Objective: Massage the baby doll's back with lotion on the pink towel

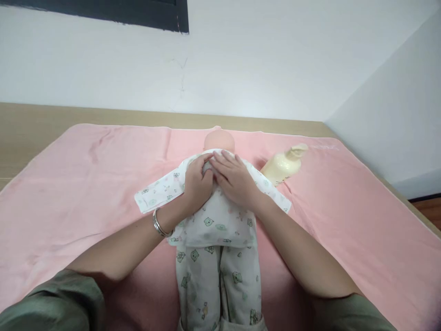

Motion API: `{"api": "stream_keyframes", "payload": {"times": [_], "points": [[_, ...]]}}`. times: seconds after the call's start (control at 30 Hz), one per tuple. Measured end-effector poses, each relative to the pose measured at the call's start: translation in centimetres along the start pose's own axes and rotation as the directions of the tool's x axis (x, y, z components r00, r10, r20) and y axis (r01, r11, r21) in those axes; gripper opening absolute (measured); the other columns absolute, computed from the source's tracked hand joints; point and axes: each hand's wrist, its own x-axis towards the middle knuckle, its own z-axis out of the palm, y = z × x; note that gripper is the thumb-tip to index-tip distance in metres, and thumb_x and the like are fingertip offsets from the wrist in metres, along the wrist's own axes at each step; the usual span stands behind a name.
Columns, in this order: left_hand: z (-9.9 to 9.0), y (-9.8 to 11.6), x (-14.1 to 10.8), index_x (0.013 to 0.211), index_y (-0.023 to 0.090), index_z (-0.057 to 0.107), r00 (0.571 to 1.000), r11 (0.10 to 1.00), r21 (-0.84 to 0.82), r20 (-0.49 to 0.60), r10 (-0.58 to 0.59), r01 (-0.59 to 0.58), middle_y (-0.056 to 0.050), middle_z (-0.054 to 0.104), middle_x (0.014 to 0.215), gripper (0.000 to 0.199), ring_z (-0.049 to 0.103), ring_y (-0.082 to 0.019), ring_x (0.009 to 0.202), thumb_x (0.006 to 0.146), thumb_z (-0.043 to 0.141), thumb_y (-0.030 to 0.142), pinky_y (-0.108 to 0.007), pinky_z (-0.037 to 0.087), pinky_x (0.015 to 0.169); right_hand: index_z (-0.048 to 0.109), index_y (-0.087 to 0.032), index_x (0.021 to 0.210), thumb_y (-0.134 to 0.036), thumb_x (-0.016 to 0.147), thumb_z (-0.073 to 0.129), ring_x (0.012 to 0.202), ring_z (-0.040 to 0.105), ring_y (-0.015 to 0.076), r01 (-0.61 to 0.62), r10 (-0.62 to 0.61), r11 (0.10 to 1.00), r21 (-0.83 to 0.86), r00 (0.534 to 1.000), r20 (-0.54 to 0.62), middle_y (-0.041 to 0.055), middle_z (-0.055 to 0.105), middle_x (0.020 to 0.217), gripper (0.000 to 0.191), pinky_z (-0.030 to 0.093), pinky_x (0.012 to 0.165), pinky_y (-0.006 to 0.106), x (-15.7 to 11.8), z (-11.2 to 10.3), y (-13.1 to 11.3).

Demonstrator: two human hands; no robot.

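A baby doll [220, 139] lies stretched out with its bald head at the far end. It wears a white printed top [220, 225] and matching trousers [239, 280]. My left hand [200, 181] rests on the upper part of the top, below the neck, its fingers bent inward and its thumb apart from them. Beside it, my right hand [236, 179] lies flat with fingers stretched, their tips meeting the left fingertips. Both hands touch the cloth, and neither visibly grips anything. The doll's face is out of sight.
A pink blanket [103, 184] covers most of the wooden tabletop [37, 124]. Right of the doll, a pale yellow pump bottle [282, 166] lies tilted near the sleeve. A white wall [241, 59] stands behind, and another [396, 105] rises at the right.
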Motion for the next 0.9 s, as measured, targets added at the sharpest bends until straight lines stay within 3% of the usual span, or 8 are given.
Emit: {"api": "stream_keyframes", "payload": {"times": [0.13,0.27,0.43,0.63,0.77,0.9], "points": [[0.1,0.2,0.0,0.12,0.016,0.066,1.0,1.0,0.006,0.011,0.007,-0.007,-0.011,0.072,0.127,0.044,0.065,-0.028,0.121,0.08,0.049,0.017,-0.051,0.05,0.112,0.038,-0.007,0.159,-0.03,0.104,0.034,0.16,0.022,0.0281,-0.159,0.159,0.987,-0.008,0.987,-0.012,0.0119,0.026,0.167,0.059,0.018,0.132,0.059,1.0,-0.7,1.4],[0.0,0.2,0.0,0.118,0.015,0.067,1.0,1.0,-0.014,-0.001,-0.008,0.008,-0.011,0.073,0.125,0.044,0.065,-0.029,0.12,0.078,0.049,0.017,-0.052,0.05,0.112,0.039,-0.002,0.157,-0.029,0.106,0.033,0.156,0.031,0.0323,-0.256,0.244,0.959,-0.118,0.964,-0.107,0.0193,0.033,0.163,0.059,0.026,0.13,0.055,-0.2,0.3,-1.2],[-0.1,-0.1,0.0,0.117,0.019,0.068,0.999,0.997,-0.056,0.026,-0.045,0.047,-0.008,0.073,0.125,0.041,0.066,-0.026,0.12,0.08,0.048,0.017,-0.048,0.051,0.111,0.049,-0.002,0.151,-0.018,0.102,0.036,0.156,0.03,0.0328,-0.078,0.044,0.973,-0.217,0.987,-0.156,0.0214,0.036,0.161,0.053,0.029,0.13,0.054,-1.9,1.9,-3.9],[0.1,-0.1,0.1,0.117,0.02,0.066,0.998,0.998,-0.01,0.019,0.064,-0.064,-0.007,0.074,0.122,0.04,0.067,-0.024,0.116,0.083,0.045,0.017,-0.045,0.053,0.108,0.049,-0.011,0.153,-0.022,0.1,0.037,0.158,0.029,0.0237,0.058,-0.058,0.998,0.003,0.998,-0.033,0.0078,0.04,0.162,0.055,0.023,0.134,0.052,0.1,0.6,0.0],[0.2,0.0,0.2,0.121,0.018,0.065,0.998,0.998,0.015,0.023,0.054,-0.054,-0.009,0.072,0.126,0.042,0.065,-0.026,0.12,0.083,0.048,0.02,-0.049,0.05,0.112,0.047,-0.012,0.155,-0.025,0.102,0.036,0.158,0.029,0.0225,0.008,-0.007,0.999,0.036,1.0,-0.028,0.0085,0.037,0.163,0.056,0.023,0.134,0.051,0.9,-0.2,1.5],[0.2,0.0,0.1,0.12,0.017,0.065,1.0,1.0,-0.002,0.02,0.022,-0.022,-0.01,0.072,0.126,0.041,0.065,-0.026,0.12,0.083,0.048,0.02,-0.049,0.05,0.112,0.045,-0.005,0.155,-0.024,0.105,0.033,0.157,0.03,0.0298,-0.062,0.056,0.989,-0.138,0.997,-0.044,0.0156,0.035,0.163,0.055,0.025,0.132,0.052,-0.2,-0.1,-1.0]]}}
